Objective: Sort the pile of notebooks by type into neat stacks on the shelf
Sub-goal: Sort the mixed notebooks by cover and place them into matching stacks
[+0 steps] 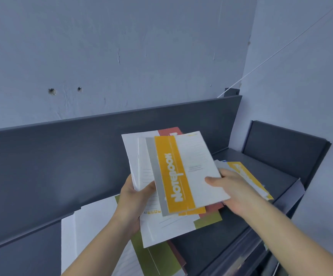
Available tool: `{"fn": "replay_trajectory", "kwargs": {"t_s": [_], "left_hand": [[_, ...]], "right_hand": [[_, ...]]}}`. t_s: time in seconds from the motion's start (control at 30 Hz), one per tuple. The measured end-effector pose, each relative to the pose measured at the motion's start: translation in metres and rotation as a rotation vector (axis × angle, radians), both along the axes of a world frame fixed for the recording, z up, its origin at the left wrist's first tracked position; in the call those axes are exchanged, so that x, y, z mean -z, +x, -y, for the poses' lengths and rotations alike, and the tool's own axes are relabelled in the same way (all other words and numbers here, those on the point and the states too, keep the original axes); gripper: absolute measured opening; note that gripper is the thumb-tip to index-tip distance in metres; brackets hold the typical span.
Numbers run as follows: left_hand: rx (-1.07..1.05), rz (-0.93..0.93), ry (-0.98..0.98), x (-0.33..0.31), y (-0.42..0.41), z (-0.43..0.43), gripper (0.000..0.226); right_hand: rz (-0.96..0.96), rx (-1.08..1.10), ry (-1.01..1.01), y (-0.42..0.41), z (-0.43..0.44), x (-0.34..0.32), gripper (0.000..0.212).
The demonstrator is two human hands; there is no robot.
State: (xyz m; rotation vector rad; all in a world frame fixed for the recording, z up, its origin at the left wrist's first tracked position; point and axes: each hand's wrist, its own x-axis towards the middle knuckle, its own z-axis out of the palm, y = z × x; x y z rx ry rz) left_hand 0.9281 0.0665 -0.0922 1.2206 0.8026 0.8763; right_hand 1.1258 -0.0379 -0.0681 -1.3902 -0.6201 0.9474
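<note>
My left hand point(134, 198) grips a fanned bundle of notebooks point(139, 156) from below, held up over the dark grey shelf point(247, 166). On top of the bundle lies a white notebook with a yellow band reading "Notebook" point(173, 174). My right hand point(233, 188) pinches that yellow notebook at its right edge, thumb on the cover. Red and olive-green covers point(209, 220) stick out under the bundle. A second yellow-banded notebook point(247, 178) lies on the shelf behind my right hand. A white and olive-green notebook stack point(94, 232) rests on the shelf at lower left.
The shelf's dark back panel point(62, 156) runs along a blue-grey wall point(121, 56). A dark side divider point(285, 148) closes the shelf on the right. A thin white cord point(281, 50) runs diagonally to the corner. The shelf's front edge point(261, 232) falls away at lower right.
</note>
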Motion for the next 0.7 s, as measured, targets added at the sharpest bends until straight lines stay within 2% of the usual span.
{"fn": "replay_trajectory", "kwargs": {"t_s": [0.1, 0.27, 0.47, 0.57, 0.7], "left_hand": [[0.013, -0.056, 0.051, 0.001, 0.001, 0.004, 0.040], [0.038, -0.064, 0.073, -0.004, -0.003, 0.008, 0.035], [0.044, 0.106, -0.137, -0.016, -0.017, 0.011, 0.030], [0.001, 0.133, -0.153, -0.019, -0.025, 0.006, 0.025], [-0.019, 0.126, -0.105, -0.018, -0.035, -0.002, 0.024]], "right_hand": [[0.023, 0.021, -0.055, -0.013, -0.007, 0.006, 0.018], [0.003, -0.029, -0.087, -0.024, -0.013, 0.009, 0.031], [0.041, 0.011, 0.005, -0.030, -0.012, -0.002, 0.026], [-0.005, 0.084, 0.068, -0.015, -0.009, -0.011, 0.027], [0.069, 0.226, 0.061, 0.023, -0.003, -0.017, 0.036]]}}
